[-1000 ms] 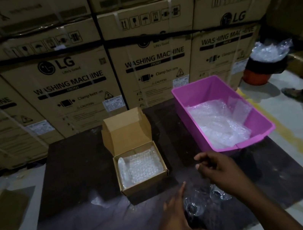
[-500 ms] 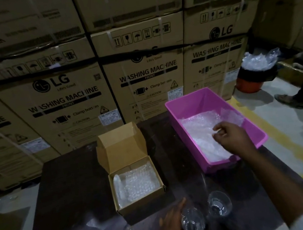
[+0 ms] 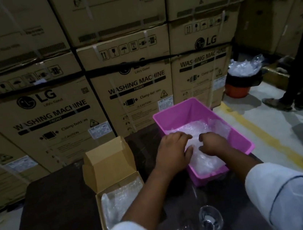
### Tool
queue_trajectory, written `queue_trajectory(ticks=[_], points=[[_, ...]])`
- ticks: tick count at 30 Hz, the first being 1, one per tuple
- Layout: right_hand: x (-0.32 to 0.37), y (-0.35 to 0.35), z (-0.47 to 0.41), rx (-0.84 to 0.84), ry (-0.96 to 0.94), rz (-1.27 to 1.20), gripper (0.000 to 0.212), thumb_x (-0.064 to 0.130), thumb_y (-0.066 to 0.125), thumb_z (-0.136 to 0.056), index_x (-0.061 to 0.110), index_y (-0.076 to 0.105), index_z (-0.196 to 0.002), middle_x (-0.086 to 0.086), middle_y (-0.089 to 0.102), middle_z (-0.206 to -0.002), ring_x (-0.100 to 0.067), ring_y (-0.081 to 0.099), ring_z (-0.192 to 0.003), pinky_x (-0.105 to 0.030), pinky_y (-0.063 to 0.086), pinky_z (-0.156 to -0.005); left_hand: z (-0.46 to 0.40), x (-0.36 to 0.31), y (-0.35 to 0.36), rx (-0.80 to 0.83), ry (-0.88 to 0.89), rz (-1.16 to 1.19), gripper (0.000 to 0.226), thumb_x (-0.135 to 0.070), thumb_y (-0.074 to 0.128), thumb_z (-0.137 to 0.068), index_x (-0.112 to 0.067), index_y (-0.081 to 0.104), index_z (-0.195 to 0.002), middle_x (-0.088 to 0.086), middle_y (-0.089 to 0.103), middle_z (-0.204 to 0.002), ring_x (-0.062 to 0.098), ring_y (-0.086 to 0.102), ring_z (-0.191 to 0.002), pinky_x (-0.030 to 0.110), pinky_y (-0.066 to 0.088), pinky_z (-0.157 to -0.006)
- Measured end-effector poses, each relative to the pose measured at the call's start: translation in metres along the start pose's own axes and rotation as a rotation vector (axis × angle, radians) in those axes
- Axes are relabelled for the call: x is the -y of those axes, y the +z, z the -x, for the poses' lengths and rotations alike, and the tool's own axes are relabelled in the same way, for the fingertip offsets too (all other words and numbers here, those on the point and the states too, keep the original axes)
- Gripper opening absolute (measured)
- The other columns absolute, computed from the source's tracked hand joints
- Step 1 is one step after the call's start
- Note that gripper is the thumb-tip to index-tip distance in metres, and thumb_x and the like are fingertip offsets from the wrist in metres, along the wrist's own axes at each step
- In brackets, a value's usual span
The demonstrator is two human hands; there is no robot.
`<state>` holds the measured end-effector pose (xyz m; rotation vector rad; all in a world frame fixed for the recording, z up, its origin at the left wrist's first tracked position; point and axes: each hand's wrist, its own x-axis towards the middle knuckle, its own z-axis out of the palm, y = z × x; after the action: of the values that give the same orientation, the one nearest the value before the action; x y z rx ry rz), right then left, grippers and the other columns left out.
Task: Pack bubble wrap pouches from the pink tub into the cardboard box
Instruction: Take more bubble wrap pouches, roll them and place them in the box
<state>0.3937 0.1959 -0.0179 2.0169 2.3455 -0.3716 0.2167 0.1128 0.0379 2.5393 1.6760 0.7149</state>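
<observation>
The pink tub point(image 3: 184, 112) stands on the dark table at the right, with a heap of clear bubble wrap pouches point(image 3: 216, 131) inside. Both my hands are down in the tub on that heap. My left hand point(image 3: 171, 149) has bent fingers on a pouch, with wrap showing between thumb and fingers. My right hand point(image 3: 212, 142) curls its fingers and thumb round the same wrap, a little apart from the left. The small cardboard box point(image 3: 110, 162) sits to the left with its lid flap up. Bubble wrap point(image 3: 120, 197) lies inside it.
Two clear drinking glasses point(image 3: 211, 218) stand at the table's near edge between my forearms. Stacked washing machine cartons point(image 3: 137, 85) wall off the back. On the floor at the right are an orange bucket point(image 3: 237, 89) of plastic wrap and a person's legs point(image 3: 301, 79).
My left hand left the glass at the near edge and went into the tub. My right hand sank deeper onto the wrap. The camera moved closer and tilted down.
</observation>
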Motion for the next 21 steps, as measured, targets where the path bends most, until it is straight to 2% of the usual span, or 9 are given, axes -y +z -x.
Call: queue_trajectory(ticks=[4,7,11,15,18,21], points=[[-0.010,-0.011,-0.005,-0.082,0.005,0.057,0.039,0.026,0.052,-0.095,0.019,0.050,-0.133,-0.006,0.055,-0.131,-0.024,0.055,-0.116,-0.034,0.044,-0.096,-0.056,0.000,0.020,0.349,0.036,-0.250,0.035,-0.032,0.056,-0.088,-0.016,0.059,-0.119,0.008,0.062,-0.114,0.029,0.059,-0.104,0.038,0.042,-0.091],[-0.016,-0.019,-0.008,-0.102,0.006,0.060,0.039,0.022,0.050,-0.096,0.016,0.048,-0.134,-0.009,0.051,-0.134,-0.028,0.051,-0.122,-0.039,0.042,-0.103,-0.075,0.002,0.041,0.498,0.000,-0.376,0.034,-0.031,0.057,-0.089,-0.014,0.056,-0.119,0.011,0.060,-0.118,0.030,0.059,-0.105,0.037,0.043,-0.089],[-0.026,-0.017,-0.014,-0.082,-0.051,0.156,0.034,0.018,0.053,-0.089,0.015,0.053,-0.123,-0.012,0.056,-0.120,-0.031,0.056,-0.109,-0.040,0.050,-0.091,-0.079,0.009,0.070,0.607,-0.042,-0.441,0.040,-0.026,0.058,-0.088,-0.012,0.051,-0.124,0.014,0.055,-0.123,0.032,0.057,-0.108,0.038,0.044,-0.089],[-0.028,-0.008,-0.021,0.008,-0.041,0.168,0.038,0.018,0.057,-0.089,0.015,0.050,-0.126,-0.011,0.057,-0.123,-0.030,0.057,-0.110,-0.040,0.049,-0.093,-0.080,0.017,0.090,0.671,-0.125,-0.405,0.045,-0.022,0.057,-0.088,-0.014,0.045,-0.130,0.010,0.055,-0.127,0.029,0.058,-0.111,0.038,0.045,-0.087],[-0.028,-0.001,-0.026,0.063,-0.017,0.185,0.035,0.017,0.058,-0.089,0.014,0.052,-0.123,-0.011,0.059,-0.122,-0.029,0.059,-0.109,-0.039,0.049,-0.092,-0.089,0.018,0.094,0.738,-0.131,-0.395,0.054,-0.020,0.054,-0.089,-0.017,0.037,-0.140,0.009,0.053,-0.131,0.028,0.056,-0.115,0.039,0.044,-0.091],[-0.027,0.005,-0.026,0.072,-0.013,0.187,0.025,0.015,0.055,-0.089,0.013,0.057,-0.114,-0.011,0.060,-0.115,-0.029,0.059,-0.102,-0.038,0.051,-0.087,-0.094,0.016,0.095,0.748,-0.104,-0.421,0.041,-0.014,0.051,-0.090,-0.018,0.046,-0.131,0.010,0.057,-0.125,0.029,0.057,-0.112,0.039,0.041,-0.091]])
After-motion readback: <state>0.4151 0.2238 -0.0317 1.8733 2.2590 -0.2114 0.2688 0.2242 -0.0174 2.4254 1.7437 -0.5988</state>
